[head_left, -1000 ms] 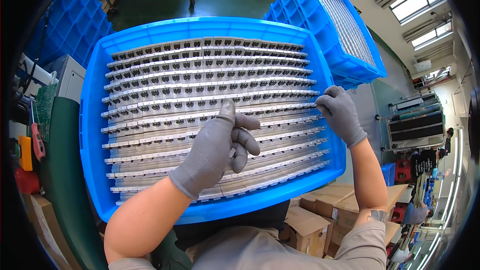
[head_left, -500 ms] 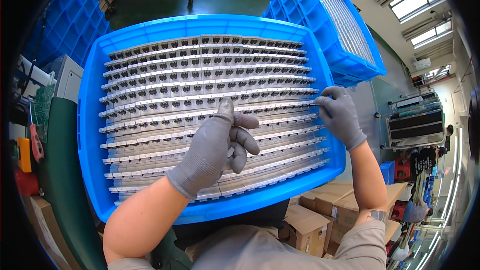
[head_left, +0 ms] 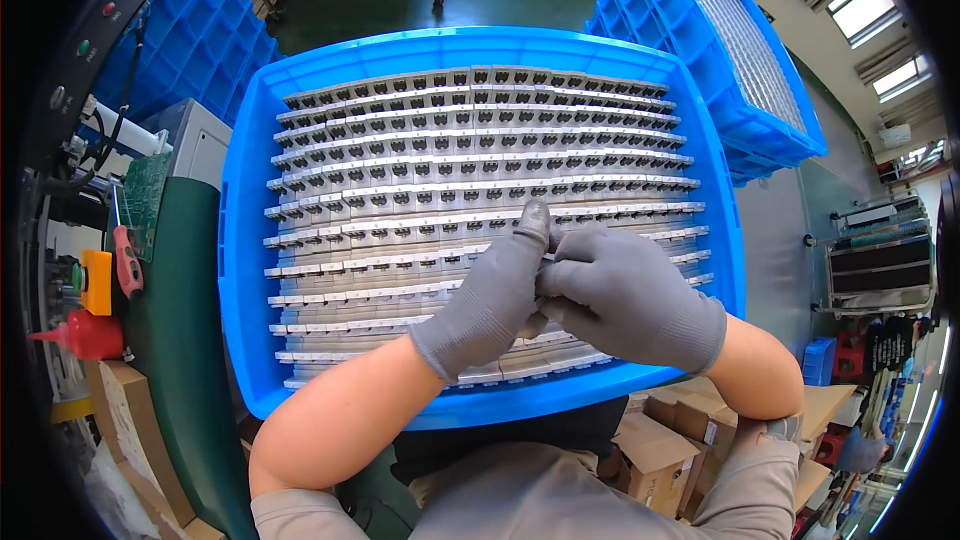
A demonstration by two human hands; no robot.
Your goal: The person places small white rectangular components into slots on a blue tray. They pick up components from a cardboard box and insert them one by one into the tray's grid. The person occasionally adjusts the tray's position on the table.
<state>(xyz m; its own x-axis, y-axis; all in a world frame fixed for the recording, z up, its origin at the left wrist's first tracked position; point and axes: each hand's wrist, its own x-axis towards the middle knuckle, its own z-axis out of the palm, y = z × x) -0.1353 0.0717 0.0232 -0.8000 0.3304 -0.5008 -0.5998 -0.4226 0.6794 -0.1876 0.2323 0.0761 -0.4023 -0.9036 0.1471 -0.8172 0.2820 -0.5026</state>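
A big blue plastic bin lies before me, filled with long rows of small white and metallic parts with black fittings. Over the nearer rows, right of the middle, both my grey-gloved hands meet. My left hand has its thumb up and its fingers curled toward the right hand. My right hand presses its bent fingers against the left one's. Whatever lies between the fingers is hidden by the gloves.
A second blue bin with similar rows stands at the far right, and blue crates at the far left. On the left lie a green mat, red-handled tool and red bottle. Cardboard boxes sit near right.
My right hand has come from the bin's right edge to meet my left hand. The view has shifted, so the bin appears further right.
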